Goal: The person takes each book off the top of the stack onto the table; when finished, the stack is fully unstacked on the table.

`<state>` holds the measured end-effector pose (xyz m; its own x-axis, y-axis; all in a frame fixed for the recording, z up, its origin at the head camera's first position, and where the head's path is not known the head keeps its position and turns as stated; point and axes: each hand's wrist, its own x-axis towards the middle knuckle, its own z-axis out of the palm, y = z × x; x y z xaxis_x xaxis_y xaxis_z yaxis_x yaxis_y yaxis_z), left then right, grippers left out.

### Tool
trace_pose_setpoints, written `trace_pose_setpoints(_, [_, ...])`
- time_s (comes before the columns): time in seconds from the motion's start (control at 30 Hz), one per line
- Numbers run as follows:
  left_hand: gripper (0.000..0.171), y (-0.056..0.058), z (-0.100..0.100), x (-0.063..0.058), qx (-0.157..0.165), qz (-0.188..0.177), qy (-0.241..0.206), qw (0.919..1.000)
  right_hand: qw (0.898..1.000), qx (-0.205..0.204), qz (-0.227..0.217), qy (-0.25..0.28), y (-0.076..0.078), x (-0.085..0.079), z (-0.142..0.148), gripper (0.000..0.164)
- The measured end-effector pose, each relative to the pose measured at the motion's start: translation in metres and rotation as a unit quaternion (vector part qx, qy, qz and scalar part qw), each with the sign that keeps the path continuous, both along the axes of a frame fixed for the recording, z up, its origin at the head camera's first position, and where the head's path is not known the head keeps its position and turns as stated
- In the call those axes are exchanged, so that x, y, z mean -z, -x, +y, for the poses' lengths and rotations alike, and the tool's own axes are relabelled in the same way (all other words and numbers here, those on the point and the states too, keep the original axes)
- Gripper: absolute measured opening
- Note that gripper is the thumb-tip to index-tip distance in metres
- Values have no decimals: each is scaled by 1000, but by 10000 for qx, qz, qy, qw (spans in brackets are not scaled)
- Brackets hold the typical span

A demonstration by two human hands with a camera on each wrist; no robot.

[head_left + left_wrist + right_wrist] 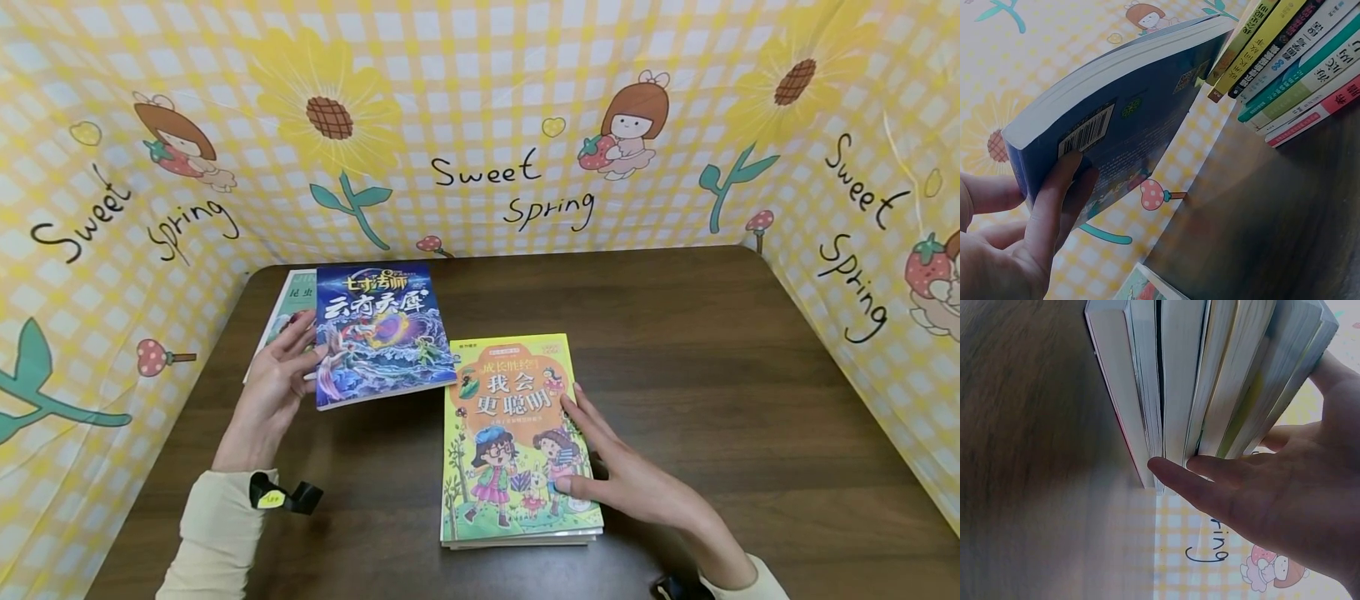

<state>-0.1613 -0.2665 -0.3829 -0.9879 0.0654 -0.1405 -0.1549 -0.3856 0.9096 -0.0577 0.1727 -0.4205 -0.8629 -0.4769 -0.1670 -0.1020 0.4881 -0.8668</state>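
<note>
A blue fantasy-cover book (pixel 386 342) is tilted above the left part of the table, its back cover and barcode facing my left hand in the left wrist view. The left hand (pixel 272 385) pinches it at its left edge, fingers underneath and thumb at the spine side. To the right stands a stack of books topped by a yellow-and-orange children's book (pixel 517 433). My right hand (pixel 637 483) rests against the stack's right side, fingers extended along the page edges (pixel 1175 381) and thumb over the top cover.
Behind the left hand, a pale green-and-white book (pixel 300 293) lies on the table, partly covered by the blue book. The dark wooden table (pixel 697 367) is bordered by a yellow checked cloth (pixel 465 100) at the back and sides.
</note>
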Motion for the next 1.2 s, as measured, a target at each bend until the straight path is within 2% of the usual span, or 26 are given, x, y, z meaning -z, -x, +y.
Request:
trace_pose_setpoints(0.53, [70,4,-4,6,-98,-309,-200,9993,10000,-11,35,68,0,2,1,93])
trace_pose_setpoints(0.87, [72,5,-10,7,-197,-284,-231,9991,10000,-4,-25,35,1,3,1,92])
trace_pose_setpoints(1.0, [72,4,-13,9,-138,-170,-274,9994,10000,-7,-55,29,2,4,2,92])
trace_pose_setpoints(1.2, [75,4,-12,16,-41,-196,0,9998,10000,-8,-7,17,2,6,2,92])
